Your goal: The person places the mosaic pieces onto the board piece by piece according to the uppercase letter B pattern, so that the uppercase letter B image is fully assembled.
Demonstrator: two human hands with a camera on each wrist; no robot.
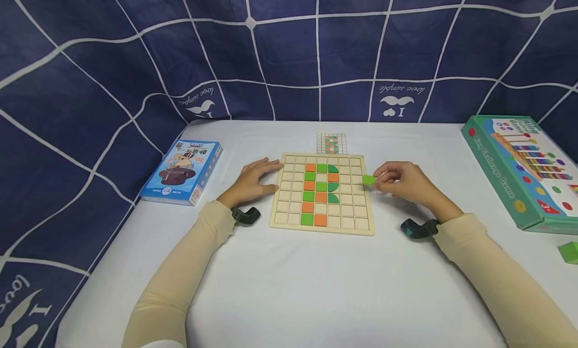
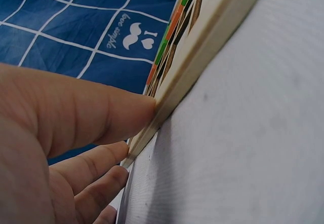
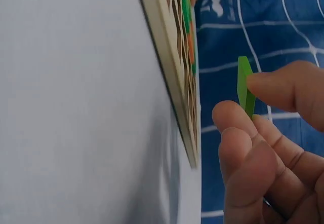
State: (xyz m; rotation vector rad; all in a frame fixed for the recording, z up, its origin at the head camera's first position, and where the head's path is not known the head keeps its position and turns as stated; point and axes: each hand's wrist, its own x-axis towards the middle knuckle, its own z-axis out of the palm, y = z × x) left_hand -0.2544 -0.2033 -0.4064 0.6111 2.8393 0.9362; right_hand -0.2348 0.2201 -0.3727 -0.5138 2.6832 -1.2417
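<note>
A wooden grid board (image 1: 289,220) lies on the white table, with orange and light green square tiles and dark green rounded tiles set in its middle columns. My left hand (image 1: 253,182) touches the board's left edge, its fingers extended; in the left wrist view the thumb (image 2: 116,112) presses against the wooden side. Just off the board's right edge, my right hand (image 1: 404,182) pinches a light green square tile (image 1: 369,180) between thumb and fingers. The right wrist view shows that tile (image 3: 245,87) held on edge, raised beside the board.
A small pattern card (image 1: 331,143) lies behind the board. On the left is a blue game box (image 1: 180,172); a green game box (image 1: 510,172) sits at the right, with a green block (image 1: 570,252) in front of it. A dark blue checked cloth (image 1: 289,51) hangs behind.
</note>
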